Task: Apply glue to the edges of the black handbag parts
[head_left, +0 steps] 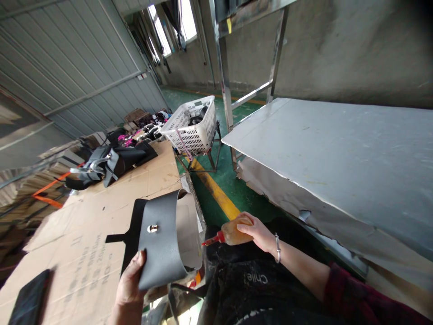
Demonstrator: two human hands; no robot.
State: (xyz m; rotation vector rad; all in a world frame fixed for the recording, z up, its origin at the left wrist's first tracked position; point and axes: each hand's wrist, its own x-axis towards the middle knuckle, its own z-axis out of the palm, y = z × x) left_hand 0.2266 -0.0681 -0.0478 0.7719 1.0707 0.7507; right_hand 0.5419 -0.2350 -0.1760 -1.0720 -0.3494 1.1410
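Note:
My left hand grips the lower edge of a black handbag, thumb on its front panel. The bag lies tilted over the cardboard's edge, its pale-lined opening facing right. A small metal clasp sits on the front, and a flap with a narrow strap spreads out to the left. In my right hand is a squeeze bottle of amber liquid, fingers wrapped round it. Its red nozzle points left, just short of the bag's opening and apart from it.
Cardboard covers the worktable, with a dark phone at the near left. Black bags are piled farther back. A white plastic basket stands on a metal stand beyond. To the right is a grey-topped table.

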